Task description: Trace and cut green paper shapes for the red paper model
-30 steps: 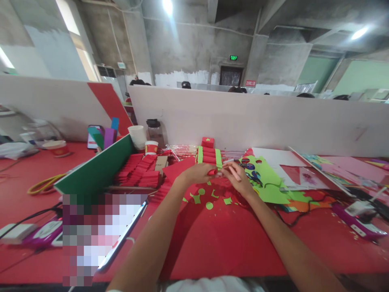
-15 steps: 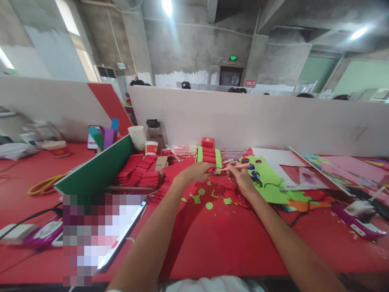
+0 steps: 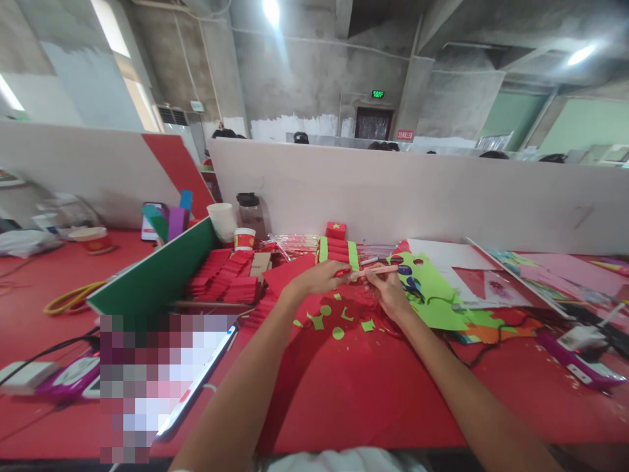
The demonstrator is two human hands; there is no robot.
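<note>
My left hand [image 3: 317,278] is closed on a small red paper piece [image 3: 343,273], pinched at the fingertips. My right hand [image 3: 388,288] grips a thin pink stick [image 3: 382,270], perhaps a pen or glue stick, lying nearly level with its tip pointing left at the red piece. Both hands meet above the red table [image 3: 354,387], just in front of a bundle of red paper rolls [image 3: 338,252] banded with green strips. Green paper scraps [image 3: 334,318] lie on the red sheet below the hands.
Stacks of folded red paper [image 3: 226,275] lie to the left beside a green board [image 3: 152,275]. Lime paper with scissors [image 3: 410,278] lies to the right. Paper cups [image 3: 223,221], a bottle [image 3: 249,210], cables, a tablet and white partitions [image 3: 442,196] surround the work area.
My right hand has tipped the pink stick from pointing down and right to nearly level, and raised it slightly. My left hand has stayed almost still on the red piece.
</note>
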